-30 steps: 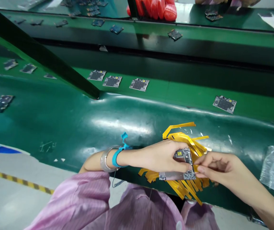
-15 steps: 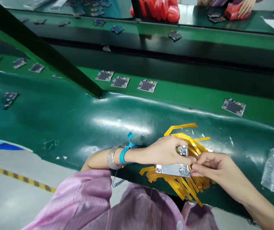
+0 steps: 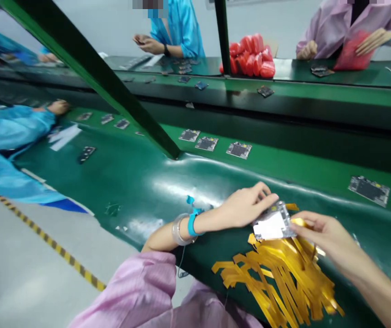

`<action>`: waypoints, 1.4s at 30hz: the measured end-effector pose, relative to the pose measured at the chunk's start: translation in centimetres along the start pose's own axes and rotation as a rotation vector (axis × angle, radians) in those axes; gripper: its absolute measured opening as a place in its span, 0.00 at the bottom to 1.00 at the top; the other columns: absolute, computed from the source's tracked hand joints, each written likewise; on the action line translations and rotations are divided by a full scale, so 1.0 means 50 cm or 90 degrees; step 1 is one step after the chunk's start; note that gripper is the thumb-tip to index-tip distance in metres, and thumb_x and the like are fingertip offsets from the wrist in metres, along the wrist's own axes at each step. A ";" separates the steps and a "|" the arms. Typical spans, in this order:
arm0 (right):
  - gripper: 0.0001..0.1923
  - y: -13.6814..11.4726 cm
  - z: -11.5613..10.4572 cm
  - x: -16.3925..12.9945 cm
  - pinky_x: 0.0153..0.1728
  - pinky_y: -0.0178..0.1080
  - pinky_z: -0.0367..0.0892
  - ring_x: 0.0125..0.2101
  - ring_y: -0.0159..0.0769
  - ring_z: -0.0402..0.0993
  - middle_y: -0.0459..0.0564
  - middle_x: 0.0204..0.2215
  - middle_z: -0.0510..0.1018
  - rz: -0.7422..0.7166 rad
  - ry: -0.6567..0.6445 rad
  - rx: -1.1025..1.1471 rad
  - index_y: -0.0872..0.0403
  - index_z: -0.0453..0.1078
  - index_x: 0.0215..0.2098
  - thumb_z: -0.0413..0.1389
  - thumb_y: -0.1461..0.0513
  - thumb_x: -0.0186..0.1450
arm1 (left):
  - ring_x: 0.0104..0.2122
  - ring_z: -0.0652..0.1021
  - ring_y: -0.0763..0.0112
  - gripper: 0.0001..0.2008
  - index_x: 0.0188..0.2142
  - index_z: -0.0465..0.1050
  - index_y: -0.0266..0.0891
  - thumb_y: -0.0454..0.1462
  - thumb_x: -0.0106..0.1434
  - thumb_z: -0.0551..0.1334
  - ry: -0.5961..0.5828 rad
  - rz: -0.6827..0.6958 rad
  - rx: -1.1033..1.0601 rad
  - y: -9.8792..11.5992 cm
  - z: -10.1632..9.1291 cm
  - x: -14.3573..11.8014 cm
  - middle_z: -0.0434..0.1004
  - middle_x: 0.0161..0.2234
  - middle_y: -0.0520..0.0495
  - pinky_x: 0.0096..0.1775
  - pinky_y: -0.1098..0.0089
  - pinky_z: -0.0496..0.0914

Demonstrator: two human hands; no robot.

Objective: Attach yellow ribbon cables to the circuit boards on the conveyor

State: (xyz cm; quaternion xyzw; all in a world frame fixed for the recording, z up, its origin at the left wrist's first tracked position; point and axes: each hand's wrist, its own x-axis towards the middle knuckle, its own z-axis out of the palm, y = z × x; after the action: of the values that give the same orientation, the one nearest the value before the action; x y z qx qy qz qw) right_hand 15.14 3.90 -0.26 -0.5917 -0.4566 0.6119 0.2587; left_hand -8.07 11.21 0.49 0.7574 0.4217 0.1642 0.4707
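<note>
While both hands [image 3: 246, 207] [image 3: 321, 232] pinch circuit board [image 3: 271, 223], tape strips [image 3: 284, 273] heaped beneath.

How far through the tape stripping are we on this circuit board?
Done: a heap of peeled yellow tape strips lies on the dark green mat. In hand: the left hand holds the small silver-shielded circuit board, while the right hand pinches a yellow strip at its edge. Left: four similar boards lie on the green conveyor belt beyond.
</note>
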 end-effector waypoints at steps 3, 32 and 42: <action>0.17 -0.030 -0.091 0.086 0.42 0.43 0.73 0.43 0.48 0.80 0.53 0.37 0.85 -0.073 0.124 0.002 0.51 0.81 0.39 0.69 0.50 0.56 | 0.52 0.76 0.61 0.18 0.54 0.65 0.37 0.46 0.72 0.57 0.187 0.052 0.146 -0.081 -0.097 0.057 0.75 0.53 0.37 0.55 0.62 0.69; 0.09 0.043 0.049 0.108 0.43 0.48 0.60 0.37 0.44 0.74 0.48 0.31 0.80 -0.312 -0.034 -0.585 0.53 0.72 0.29 0.58 0.67 0.68 | 0.32 0.76 0.69 0.19 0.34 0.68 0.38 0.41 0.54 0.75 0.191 0.085 -0.052 -0.071 -0.116 0.060 0.78 0.31 0.52 0.35 0.72 0.66; 0.09 0.023 0.011 0.002 0.38 0.41 0.67 0.35 0.40 0.75 0.47 0.32 0.78 -0.245 0.155 -0.174 0.48 0.65 0.43 0.50 0.53 0.74 | 0.30 0.71 0.72 0.19 0.34 0.68 0.38 0.47 0.55 0.73 0.019 -0.044 -0.198 -0.026 0.012 -0.005 0.74 0.30 0.53 0.32 0.72 0.64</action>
State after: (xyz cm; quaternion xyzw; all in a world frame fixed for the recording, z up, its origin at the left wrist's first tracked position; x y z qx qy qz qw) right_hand 14.85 3.33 -1.36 -0.5927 -0.6049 0.4081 0.3410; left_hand -8.46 10.93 -0.90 0.6578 0.4237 0.2223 0.5816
